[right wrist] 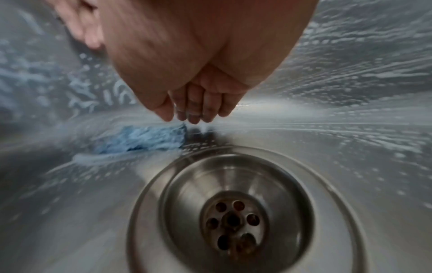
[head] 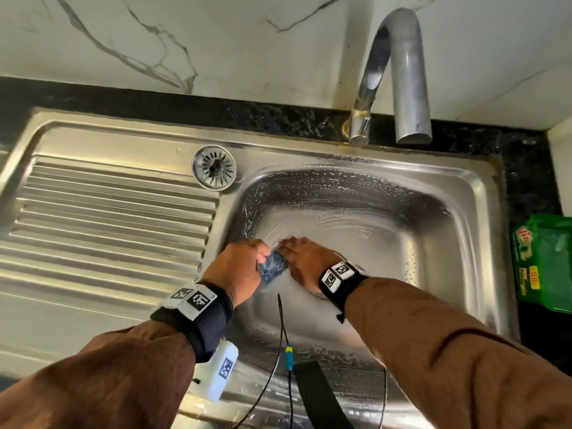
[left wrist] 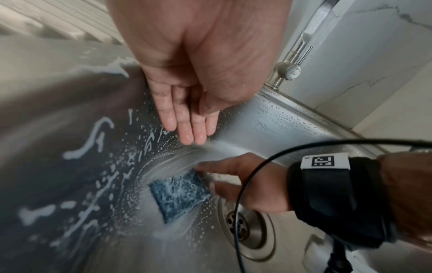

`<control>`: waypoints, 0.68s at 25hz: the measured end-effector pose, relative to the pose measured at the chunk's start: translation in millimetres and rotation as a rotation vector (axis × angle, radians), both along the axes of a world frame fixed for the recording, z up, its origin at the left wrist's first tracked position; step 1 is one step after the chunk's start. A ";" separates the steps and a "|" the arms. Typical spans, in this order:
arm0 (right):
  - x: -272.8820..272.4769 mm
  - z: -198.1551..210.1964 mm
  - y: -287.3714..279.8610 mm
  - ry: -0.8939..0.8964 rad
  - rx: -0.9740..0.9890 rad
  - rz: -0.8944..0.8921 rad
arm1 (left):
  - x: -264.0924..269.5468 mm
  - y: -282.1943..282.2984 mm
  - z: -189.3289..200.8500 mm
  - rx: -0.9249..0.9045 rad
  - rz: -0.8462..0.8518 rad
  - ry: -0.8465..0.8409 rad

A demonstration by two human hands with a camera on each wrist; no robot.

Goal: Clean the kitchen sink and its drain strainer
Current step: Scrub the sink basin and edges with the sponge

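Observation:
The steel sink [head: 433, 243] has soap streaks on its basin walls. Its round slotted drain strainer [head: 213, 168] lies out on the rim by the drainboard. A sudsy blue scrub pad [left wrist: 180, 192] lies flat on the basin floor beside the open drain [right wrist: 233, 221]. My right hand [left wrist: 236, 182] touches the pad's edge with its fingers nearly straight, and the fingertips [right wrist: 194, 118] are down on the steel. My left hand [left wrist: 191, 129] hovers over the pad with straight wet fingers and holds nothing. In the head view the pad [head: 274, 267] shows between both hands.
A curved steel faucet [head: 402, 72] stands at the back right over the basin. A green packet [head: 544, 261] lies on the black counter at the right. The ribbed drainboard [head: 108, 218] fills the left. A thin black cable [head: 284, 329] hangs over the basin's near side.

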State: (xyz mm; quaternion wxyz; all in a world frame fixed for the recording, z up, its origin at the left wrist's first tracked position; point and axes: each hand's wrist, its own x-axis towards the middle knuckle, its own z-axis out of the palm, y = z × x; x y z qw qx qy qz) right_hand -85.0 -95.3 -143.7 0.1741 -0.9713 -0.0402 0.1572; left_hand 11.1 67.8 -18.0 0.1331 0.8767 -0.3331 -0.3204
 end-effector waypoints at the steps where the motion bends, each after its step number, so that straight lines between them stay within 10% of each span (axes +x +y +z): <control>1: -4.1 -4.9 14.5 -0.009 -0.003 0.044 | 0.7 3.6 1.4 -0.005 -0.034 -0.012; 8: -56.0 -12.7 54.4 -0.067 0.089 0.560 | 2.1 18.4 2.3 -0.046 -0.146 -0.066; 13: 1.0 -7.3 7.2 0.132 -0.037 -0.410 | -1.8 19.4 1.4 -0.052 -0.096 -0.034; 17: -29.8 12.7 48.9 0.386 0.242 0.220 | -2.2 20.0 6.1 -0.088 -0.059 -0.027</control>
